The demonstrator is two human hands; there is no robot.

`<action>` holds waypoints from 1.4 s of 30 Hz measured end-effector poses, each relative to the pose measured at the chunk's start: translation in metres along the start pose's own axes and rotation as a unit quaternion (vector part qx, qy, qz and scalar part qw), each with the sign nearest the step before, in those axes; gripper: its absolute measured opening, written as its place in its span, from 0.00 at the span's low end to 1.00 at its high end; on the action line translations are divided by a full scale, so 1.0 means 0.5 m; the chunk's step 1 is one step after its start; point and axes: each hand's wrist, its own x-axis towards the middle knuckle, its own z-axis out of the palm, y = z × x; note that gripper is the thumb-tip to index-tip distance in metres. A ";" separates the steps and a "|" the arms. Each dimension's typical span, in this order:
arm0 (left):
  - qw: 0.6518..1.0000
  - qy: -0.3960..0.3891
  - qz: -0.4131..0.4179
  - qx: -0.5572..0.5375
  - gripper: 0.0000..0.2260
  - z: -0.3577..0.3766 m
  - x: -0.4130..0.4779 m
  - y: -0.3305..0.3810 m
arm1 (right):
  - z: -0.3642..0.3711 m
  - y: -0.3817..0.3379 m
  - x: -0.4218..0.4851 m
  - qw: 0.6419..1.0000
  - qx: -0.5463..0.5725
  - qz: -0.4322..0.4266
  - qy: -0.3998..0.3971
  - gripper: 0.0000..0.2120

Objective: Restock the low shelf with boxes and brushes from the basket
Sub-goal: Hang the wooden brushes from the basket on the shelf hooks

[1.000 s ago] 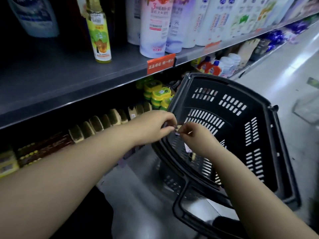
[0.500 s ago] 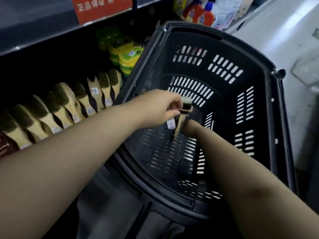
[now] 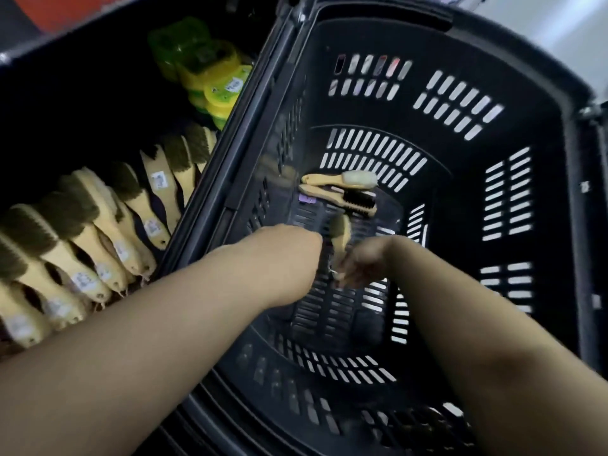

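- Closest to the viewer, two bare forearms reach forward and down into a black slotted basket that stands just beside the shelving.
- Between the two hands, a small wooden-handled brush stands nearly upright above the basket floor; it is blurred.
- The right grip has its fingers curled at the handle's lower end and appears to pinch it.
- The left grip is just beside the same brush, but its fingers are hidden behind the back of the hand, so I cannot tell whether it holds on.
- Farther in, on the basket floor, a pale-bristled brush and a black-bristled brush lie side by side, touching. No boxes show in the basket.
- To the left, beyond the basket wall, the low shelf carries a packed row of brushes with handles pointing outward; green and yellow packs are stacked farther back.
- Step in hand, as I judge it — lifting one brush out for shelving.
- Next move likely calls for one sure hold, a lift over the left rim, and slotting the brush into the row — handle outward. Two brushes would then remain.
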 end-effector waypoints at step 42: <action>0.741 0.090 -0.087 -0.659 0.12 -0.019 -0.025 -0.012 | -0.039 -0.032 0.019 0.866 -0.435 -0.091 0.231 0.13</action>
